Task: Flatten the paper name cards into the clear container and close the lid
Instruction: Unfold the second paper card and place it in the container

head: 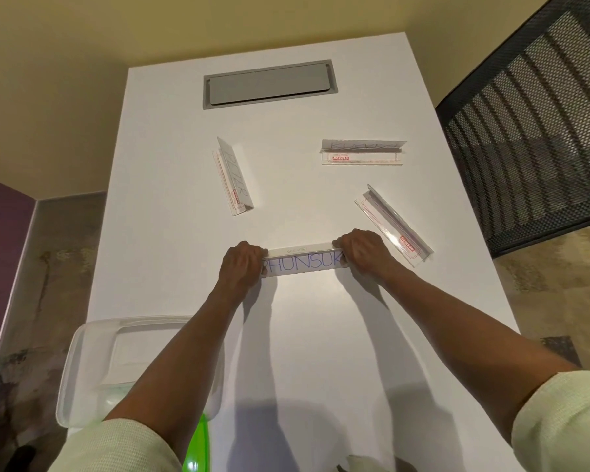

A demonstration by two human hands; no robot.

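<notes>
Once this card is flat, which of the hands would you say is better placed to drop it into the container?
Likely the left hand: the container sits on its side; the right hand would cross over.

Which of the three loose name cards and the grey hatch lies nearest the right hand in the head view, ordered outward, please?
From the right hand:
1. Blank-backed card, just right of it.
2. Far-right card, beyond it.
3. Left card, across the table.
4. Grey hatch, at the far end.

Warm dim light, soft forearm shadows on table [321,335], wide-angle edge distortion

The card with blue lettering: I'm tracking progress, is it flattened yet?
Not yet: card is folded, a back panel showing; left hand and right hand grip its ends.
</notes>
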